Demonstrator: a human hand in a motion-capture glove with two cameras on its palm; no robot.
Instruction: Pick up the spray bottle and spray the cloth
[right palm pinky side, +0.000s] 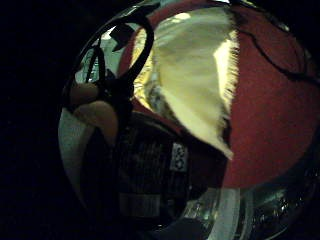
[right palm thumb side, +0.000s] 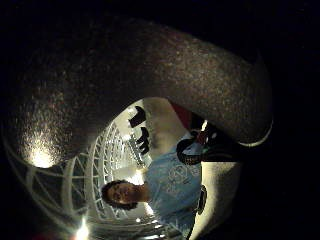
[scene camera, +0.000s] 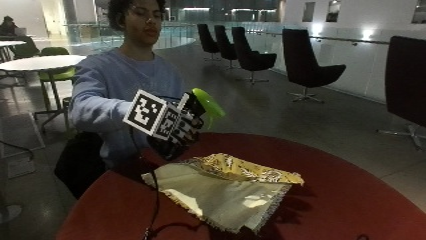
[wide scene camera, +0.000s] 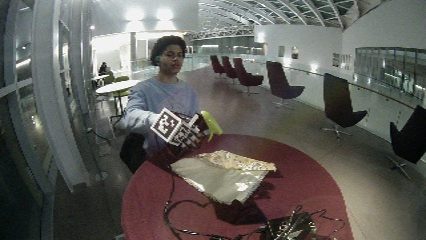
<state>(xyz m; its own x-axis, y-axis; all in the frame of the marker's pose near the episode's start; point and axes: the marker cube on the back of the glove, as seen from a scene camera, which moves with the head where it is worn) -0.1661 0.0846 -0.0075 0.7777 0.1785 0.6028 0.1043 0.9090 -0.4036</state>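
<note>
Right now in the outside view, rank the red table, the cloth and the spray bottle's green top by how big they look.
1. Red table
2. Cloth
3. Green top of the spray bottle, whose body is mostly hidden by the hand holding it above the table.

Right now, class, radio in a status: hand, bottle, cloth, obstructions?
Gloved right hand grips spray bottle, raised off the red table. Cloth lies folded below the nozzle. Nothing seen between them.

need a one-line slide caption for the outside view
Gloved right hand holds green-topped spray bottle above yellow fringed cloth on round red table.
</note>
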